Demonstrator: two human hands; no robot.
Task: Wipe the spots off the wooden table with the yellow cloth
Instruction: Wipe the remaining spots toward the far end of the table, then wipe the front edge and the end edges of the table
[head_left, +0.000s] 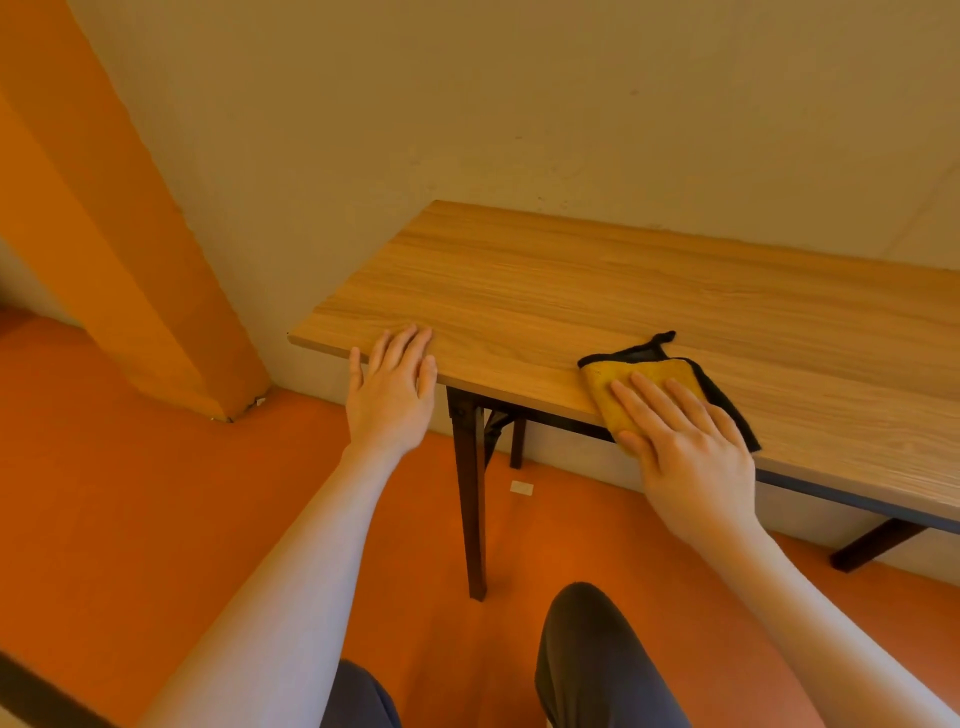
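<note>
From the head view, the right hand (685, 441) lies flat, fingers straight, pressing the yellow cloth (654, 382) onto the bench (571, 291) at its near edge. The left hand (395, 384) rests flat and empty near the bench's left corner. Bare wood stretches beyond and either side of the cloth; no spots are clear enough to make out.

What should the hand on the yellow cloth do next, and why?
Probably slide the yellow cloth away from the near edge, across the wooden table. The right hand already lies flat on it, the left hand rests flat near the corner, and most of the tabletop lies beyond. No spots are clearly visible.
</note>
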